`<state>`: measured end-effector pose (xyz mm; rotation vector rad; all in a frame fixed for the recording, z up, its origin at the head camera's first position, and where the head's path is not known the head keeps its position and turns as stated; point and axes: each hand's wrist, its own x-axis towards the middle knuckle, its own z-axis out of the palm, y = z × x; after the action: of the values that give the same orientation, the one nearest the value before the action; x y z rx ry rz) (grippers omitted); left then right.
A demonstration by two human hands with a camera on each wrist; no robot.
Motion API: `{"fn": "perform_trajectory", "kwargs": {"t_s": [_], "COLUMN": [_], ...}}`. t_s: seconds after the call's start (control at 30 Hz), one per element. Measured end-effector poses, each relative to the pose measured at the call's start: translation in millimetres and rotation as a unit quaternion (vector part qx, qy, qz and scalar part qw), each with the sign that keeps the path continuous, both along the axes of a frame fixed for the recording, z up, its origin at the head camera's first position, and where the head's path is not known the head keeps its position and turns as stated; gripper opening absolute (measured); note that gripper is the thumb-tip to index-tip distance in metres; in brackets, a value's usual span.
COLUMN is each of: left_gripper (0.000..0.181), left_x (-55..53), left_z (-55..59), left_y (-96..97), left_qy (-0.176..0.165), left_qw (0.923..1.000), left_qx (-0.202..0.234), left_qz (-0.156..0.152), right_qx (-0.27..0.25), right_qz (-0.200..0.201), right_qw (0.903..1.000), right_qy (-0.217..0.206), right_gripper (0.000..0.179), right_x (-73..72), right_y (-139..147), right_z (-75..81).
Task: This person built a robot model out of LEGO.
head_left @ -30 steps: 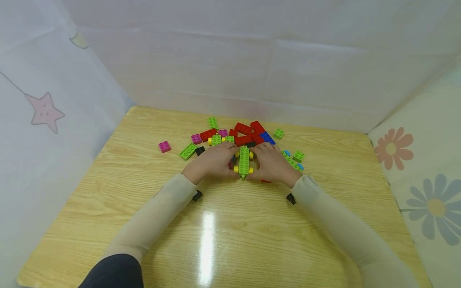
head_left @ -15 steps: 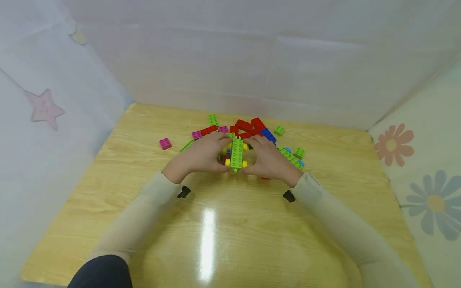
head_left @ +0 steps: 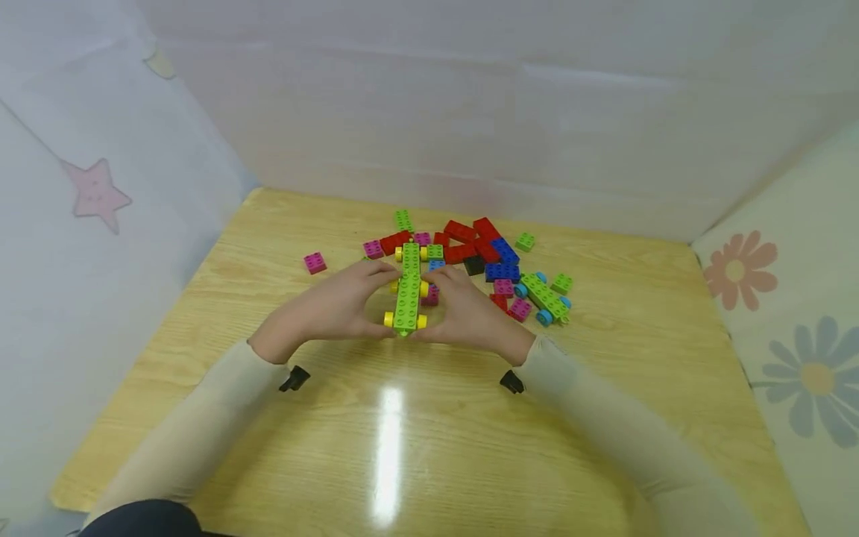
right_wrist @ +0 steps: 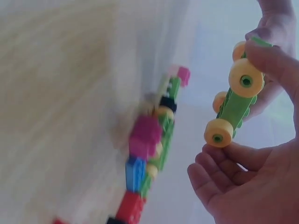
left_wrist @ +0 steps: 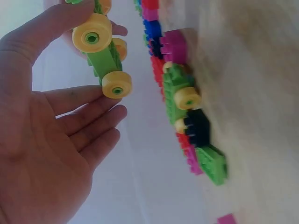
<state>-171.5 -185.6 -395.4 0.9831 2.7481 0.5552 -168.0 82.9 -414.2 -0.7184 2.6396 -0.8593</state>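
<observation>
Between both hands, raised off the table, is a green toy car base (head_left: 406, 304) with studs on top and yellow wheels. My left hand (head_left: 335, 302) pinches one side of it with thumb and fingertips. From the other side my right hand (head_left: 466, 313) grips it the same way. The left wrist view shows the left palm (left_wrist: 56, 144) with the car base (left_wrist: 100, 67) at its fingertips. In the right wrist view the right thumb lies at the rear wheel end and the fingertips touch the front wheel (right_wrist: 218, 133). A second yellow-wheeled green car base (left_wrist: 176, 95) stands on the table beyond.
Loose red (head_left: 459, 230), blue (head_left: 503, 272) and pink bricks (head_left: 520, 309) lie behind and to the right. A green car base with blue wheels (head_left: 543, 297) stands at the right. One pink brick (head_left: 315, 262) sits apart at the left. White cloth surrounds the wooden table (head_left: 456, 447).
Both hands have moved left with the car base held between them. The blue-wheeled car base and several bricks at the right have come out from behind the right hand.
</observation>
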Motion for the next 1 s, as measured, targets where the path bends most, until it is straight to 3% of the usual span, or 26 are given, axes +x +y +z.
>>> {"fn": "perform_trajectory", "kwargs": {"t_s": [0.23, 0.43, 0.7, 1.0], "left_gripper": [0.100, 0.098, 0.097, 0.096], "left_x": [10.8, 11.2, 11.0, 12.1], "left_z": [-27.7, -41.7, -53.5, -54.0], "left_y": [-14.7, -16.6, -15.2, -15.3], "left_qy": [-0.035, -0.047, -0.057, -0.051], "left_qw": [0.9988, 0.9978, 0.9970, 0.9977], "left_qx": [0.032, 0.045, 0.047, 0.042], "left_qz": [0.013, 0.014, 0.021, 0.014], "right_qx": [0.020, 0.043, 0.057, 0.062], "right_qz": [0.002, -0.003, 0.002, 0.002], "right_qw": [0.9998, 0.9990, 0.9984, 0.9980], "right_qy": [-0.007, -0.009, -0.001, 0.010], "right_gripper": [0.107, 0.109, 0.111, 0.117], "right_x": [7.1, 9.9, 11.5, 14.2], "right_y": [-16.9, -23.3, -25.0, -29.5], "right_z": [-21.3, -29.4, -36.8, -40.4]}}
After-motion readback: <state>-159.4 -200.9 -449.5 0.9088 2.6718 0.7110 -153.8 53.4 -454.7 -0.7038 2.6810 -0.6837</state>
